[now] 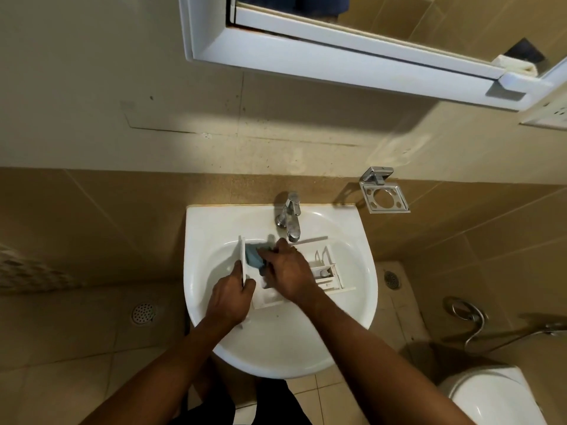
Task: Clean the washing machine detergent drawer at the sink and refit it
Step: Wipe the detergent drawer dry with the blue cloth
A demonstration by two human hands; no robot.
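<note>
cleaning looks midway: drawer (pixel 325 268) sits in the sink (pixel 352 302), left hand (pixel 231 297) fingers gripping its front, right hand (pixel 288 273) fingers clutching a blue cloth (pixel 253 257) inside; refitting not yet done.

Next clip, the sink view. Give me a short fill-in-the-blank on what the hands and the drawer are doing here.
1. The detergent drawer lies in the ____ sink.
2. The right hand holds a ____ cloth inside the drawer.
3. The left hand grips the ____ by its front panel.
Missing words: white; blue; drawer.
</note>
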